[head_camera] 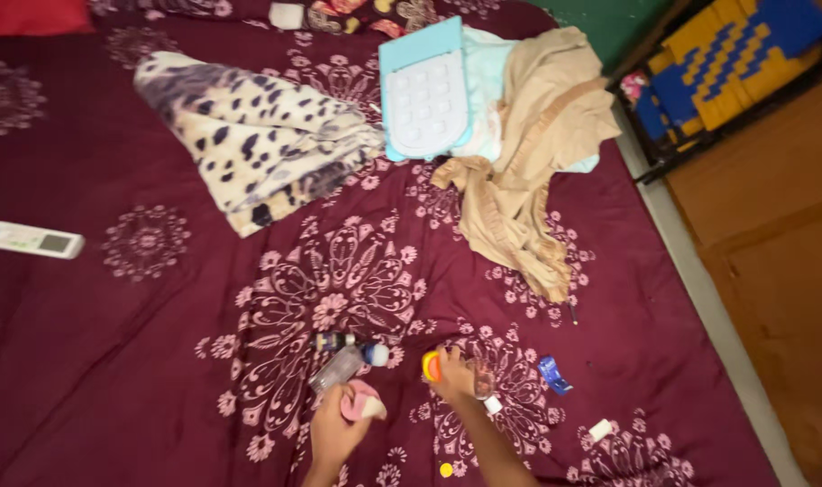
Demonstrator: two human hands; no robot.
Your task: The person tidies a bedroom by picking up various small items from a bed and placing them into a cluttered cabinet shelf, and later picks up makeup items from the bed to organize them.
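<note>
I look down on a maroon bedspread (141,361) with pink floral medallions. My left hand (334,433) grips a small pink object (361,401) near the bottom middle. Just beyond it lies a clear bottle (337,368) with a blue cap, on its side. My right hand (453,374) holds a small orange and yellow item (431,364), with something clear and glassy (483,383) at its far side. What the clear thing is cannot be told.
A leopard-print blanket (258,140) lies upper left. A beige garment (537,135) and a light blue board (426,95) lie upper middle. A white remote (31,240) is at left. A small blue packet (553,373) and white bit (600,429) lie at right. The wooden floor (780,271) runs along the bed's right edge.
</note>
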